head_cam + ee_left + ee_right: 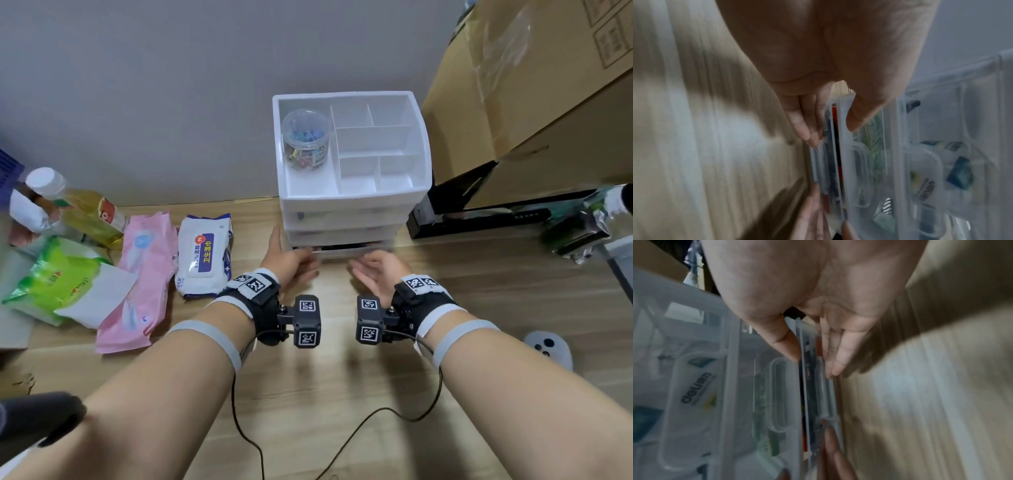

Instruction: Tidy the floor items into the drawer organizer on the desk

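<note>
A white drawer organizer (352, 200) stands on the wooden surface against the wall. Its top tray holds a clear jar of coloured clips (306, 138). The clear bottom drawer (346, 253) sticks out a little, with dark and red items inside it (835, 146). My left hand (291, 263) is at its left end and my right hand (376, 267) at its right end. In the wrist views the straight fingers (803, 126) (838, 360) of each hand lie against the drawer front. Each thumb rests on the drawer above. Neither hand holds a loose item.
Left of the organizer lie a white wet-wipes pack (203, 255), a pink pack (144, 277), a green pack (54, 274) and a yellow-liquid bottle (82, 209). A large cardboard box (531, 85) stands to the right. A grey round device (548, 346) lies near my right forearm.
</note>
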Demonstrator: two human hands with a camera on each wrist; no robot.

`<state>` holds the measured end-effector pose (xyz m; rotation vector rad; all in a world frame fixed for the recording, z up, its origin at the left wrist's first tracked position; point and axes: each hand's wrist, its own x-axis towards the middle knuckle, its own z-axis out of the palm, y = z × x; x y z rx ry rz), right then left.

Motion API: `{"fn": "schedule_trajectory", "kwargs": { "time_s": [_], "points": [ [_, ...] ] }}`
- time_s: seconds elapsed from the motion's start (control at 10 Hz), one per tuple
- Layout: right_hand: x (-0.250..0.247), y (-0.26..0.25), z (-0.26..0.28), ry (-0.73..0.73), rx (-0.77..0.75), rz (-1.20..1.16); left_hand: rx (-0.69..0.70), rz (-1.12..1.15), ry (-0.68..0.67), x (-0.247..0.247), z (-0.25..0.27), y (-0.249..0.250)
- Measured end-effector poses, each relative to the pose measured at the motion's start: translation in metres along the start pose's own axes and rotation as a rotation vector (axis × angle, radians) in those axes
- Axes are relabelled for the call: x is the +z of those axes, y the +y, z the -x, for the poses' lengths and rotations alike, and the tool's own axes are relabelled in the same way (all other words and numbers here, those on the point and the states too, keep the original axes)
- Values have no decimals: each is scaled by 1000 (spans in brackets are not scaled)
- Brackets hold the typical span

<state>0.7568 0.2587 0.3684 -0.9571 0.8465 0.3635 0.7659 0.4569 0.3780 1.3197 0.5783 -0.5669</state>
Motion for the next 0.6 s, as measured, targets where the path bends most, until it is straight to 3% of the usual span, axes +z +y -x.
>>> {"fn": "schedule_trajectory", "kwargs": {
  "time_s": [0.2,0.4,0.6],
  "points": [
    [15,-3,-5,-33,-13,-263,10,57,-9,1,-11,7],
    [19,-1,-1,-23,-24,-301,30,139,-28,-6,-19,-2],
    [9,3,26,-82,-13,38,5,-12,-57,-10,5,-2]
  ]
}}
